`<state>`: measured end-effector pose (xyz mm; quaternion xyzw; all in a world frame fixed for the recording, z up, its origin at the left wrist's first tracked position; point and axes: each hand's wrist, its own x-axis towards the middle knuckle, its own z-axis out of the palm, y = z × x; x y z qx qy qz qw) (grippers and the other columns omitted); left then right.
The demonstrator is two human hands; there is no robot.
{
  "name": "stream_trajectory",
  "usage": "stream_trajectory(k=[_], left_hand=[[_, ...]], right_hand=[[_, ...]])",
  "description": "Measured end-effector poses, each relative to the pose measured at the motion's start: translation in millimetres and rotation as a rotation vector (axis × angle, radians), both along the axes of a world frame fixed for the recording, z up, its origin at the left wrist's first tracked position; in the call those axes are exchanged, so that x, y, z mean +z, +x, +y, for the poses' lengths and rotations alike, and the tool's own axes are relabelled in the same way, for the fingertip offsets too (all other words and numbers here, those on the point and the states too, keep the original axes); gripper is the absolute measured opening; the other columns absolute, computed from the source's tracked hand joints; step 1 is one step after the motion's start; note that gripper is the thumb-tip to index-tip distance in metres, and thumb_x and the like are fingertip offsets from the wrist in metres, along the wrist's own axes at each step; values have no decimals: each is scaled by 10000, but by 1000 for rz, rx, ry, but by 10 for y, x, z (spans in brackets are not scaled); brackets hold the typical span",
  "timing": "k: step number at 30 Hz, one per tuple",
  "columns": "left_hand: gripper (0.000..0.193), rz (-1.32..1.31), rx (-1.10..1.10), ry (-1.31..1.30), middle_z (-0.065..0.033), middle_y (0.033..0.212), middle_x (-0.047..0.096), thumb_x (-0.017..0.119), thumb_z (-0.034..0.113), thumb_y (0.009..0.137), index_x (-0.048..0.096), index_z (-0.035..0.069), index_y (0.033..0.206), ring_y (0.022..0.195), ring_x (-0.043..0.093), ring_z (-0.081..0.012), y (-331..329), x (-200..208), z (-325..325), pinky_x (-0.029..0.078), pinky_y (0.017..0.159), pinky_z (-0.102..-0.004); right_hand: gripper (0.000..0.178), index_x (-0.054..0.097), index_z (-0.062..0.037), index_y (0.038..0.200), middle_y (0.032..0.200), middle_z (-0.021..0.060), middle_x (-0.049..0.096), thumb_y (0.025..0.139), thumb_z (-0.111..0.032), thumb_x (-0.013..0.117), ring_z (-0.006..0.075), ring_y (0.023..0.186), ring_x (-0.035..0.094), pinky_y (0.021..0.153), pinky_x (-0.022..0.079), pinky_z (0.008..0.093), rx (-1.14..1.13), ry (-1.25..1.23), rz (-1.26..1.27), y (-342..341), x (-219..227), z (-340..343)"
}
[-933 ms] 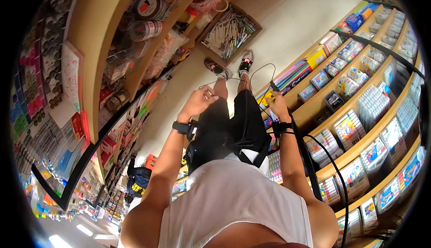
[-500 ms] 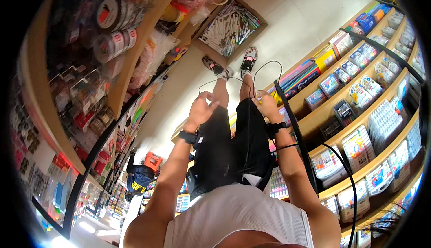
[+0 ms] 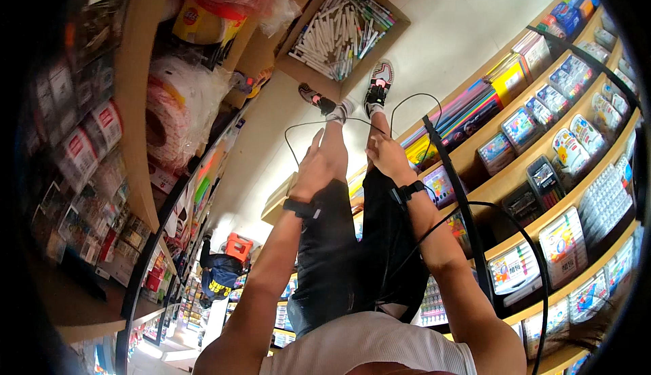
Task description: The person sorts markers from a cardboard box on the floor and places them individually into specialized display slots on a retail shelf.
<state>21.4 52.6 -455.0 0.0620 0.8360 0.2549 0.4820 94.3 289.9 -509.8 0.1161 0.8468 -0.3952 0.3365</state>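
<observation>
Fingers of the left hand [image 3: 317, 171] loosely parted, with nothing to be seen inside; held in front of one leg. Just across, before the other leg, the right hand [image 3: 393, 161], fingers bent inward: cannot tell whether empty or pinching the thin cable [image 3: 420, 94] looped close by. Around both wrists, black straps [image 3: 301, 208].

Nothing visibly lifted or set down, so, as a judgement, no handling finished and none clearly begun.

Farther out, beyond the shoes [image 3: 378, 87], on the floor [image 3: 461, 26], an open box [image 3: 383, 44] of loose pens [image 3: 339, 32], in a jumble rather than in rows, apart from both hands; apparently untouched.

On the right shelf [image 3: 468, 171], packs [image 3: 508, 270] and coloured sheets [image 3: 461, 114], ranged in tiers, seemingly in order. To the left, rolls [image 3: 173, 114] in clear plastic. Farther back, a person in dark clothing [image 3: 222, 277], near something orange [image 3: 239, 246].
</observation>
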Motion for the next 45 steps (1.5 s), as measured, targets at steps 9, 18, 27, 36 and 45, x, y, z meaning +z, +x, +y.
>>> stream_trajectory(k=[9, 18, 27, 36, 45], left_hand=[[519, -16, -14, 21, -221, 1449, 485, 590, 112, 912, 412, 16, 1391, 1217, 565, -445, -355, -69, 433, 504, 984, -491], [483, -65, -366, -72, -116, 1555, 455, 641, 256, 912, 612, 83, 1362, 1513, 291, -301, -222, -1431, 163, 418, 1148, -442], [677, -16, -397, -4, -214, 1585, 382, 696, 270, 860, 480, 33, 1457, 1431, 406, -388, -546, -2326, 330, 413, 1133, -500], [625, 101, -583, -208, -188, 1494, 478, 624, 122, 854, 482, 14, 1453, 1309, 529, -412, -330, -4120, 252, 471, 1067, -515], [715, -108, -522, -383, -187, 1608, 309, 677, 208, 903, 382, 26, 1527, 1350, 490, -405, -741, -5024, 499, 486, 1065, -506]], right_hand=[[386, 667, 6, 1118, 1053, 222, 698, 876, -288, 731, 399, 995, 668, 890, 528, 472, -22, -17, -12, -104, -430, -214], [438, 682, -30, 1184, 981, 172, 741, 883, -345, 728, 355, 913, 715, 835, 552, 433, 7, 39, -81, -352, -986, -413], [367, 684, -21, 1162, 1055, 231, 720, 890, -264, 721, 403, 997, 692, 873, 557, 483, 63, 63, -182, -728, -1761, -126], [362, 658, 17, 1109, 1046, 259, 705, 893, -270, 711, 424, 1006, 682, 883, 556, 485, -8, 47, -103, -833, -2281, 91], [290, 688, 11, 1103, 884, 218, 719, 884, -178, 708, 402, 888, 697, 805, 552, 462, -299, -68, -51, -519, -2613, 49]])
